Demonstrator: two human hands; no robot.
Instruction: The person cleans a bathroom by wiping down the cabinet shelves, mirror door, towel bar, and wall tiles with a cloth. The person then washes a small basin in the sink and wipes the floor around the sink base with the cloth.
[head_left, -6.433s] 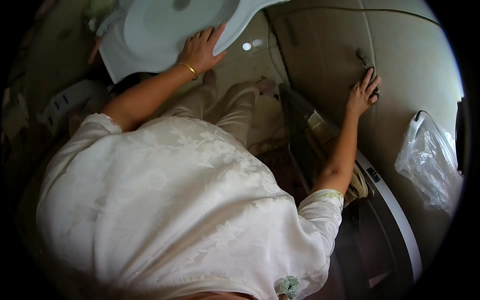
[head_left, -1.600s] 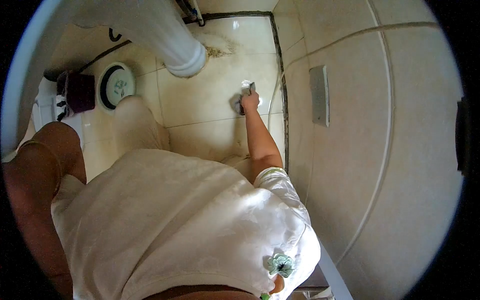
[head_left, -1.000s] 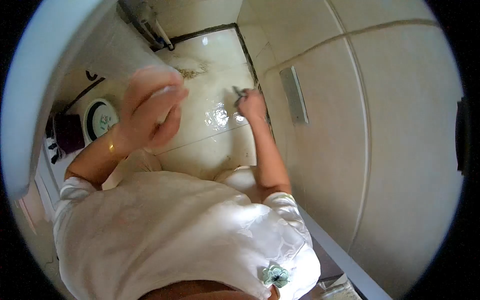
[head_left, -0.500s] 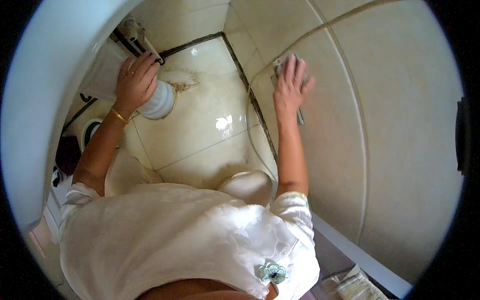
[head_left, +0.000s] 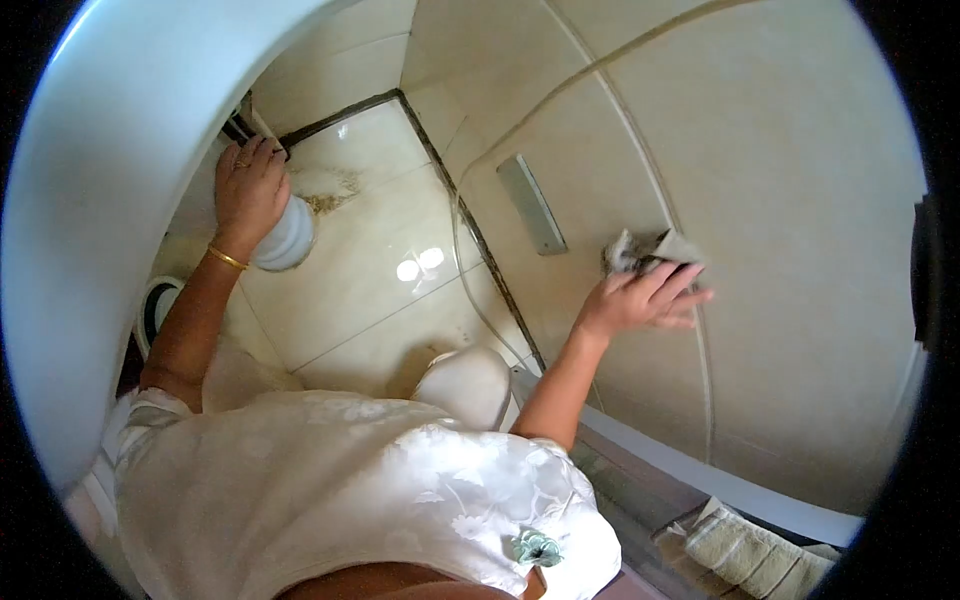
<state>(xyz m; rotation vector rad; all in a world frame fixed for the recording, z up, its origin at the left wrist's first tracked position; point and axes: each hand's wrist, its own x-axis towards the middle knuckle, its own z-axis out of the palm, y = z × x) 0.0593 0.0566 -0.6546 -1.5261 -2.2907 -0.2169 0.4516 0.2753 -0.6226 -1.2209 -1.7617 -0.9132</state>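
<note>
1. Tiled wall: extends across the right of the view and bears a metal wall plate, the landmark for this report.
2. White basin: well to the left of the wall plate, its curved edge filling that side.
3. White shirt: worn by the person, below the wall plate as seen.
4. Tiled floor: left of the wall plate, meeting the wall at a dark joint.
5. Striped towel: well below and to the right of the wall plate.
6. White pedestal: on the floor, left of the wall plate and apart from it; brownish staining beside its base.
7. Left hand: on the pedestal, fingers close together — palm hidden, so its grip cannot be determined.
8. Right hand: right of and below the wall plate, slightly blurred, holding a cloth to the wall with its outer fingers spread.
9. Grey cloth: bunched at that hand's index side, near the wall plate — not touching it.
10. Gold bracelet: on the left wrist, well left of the wall plate.
</note>
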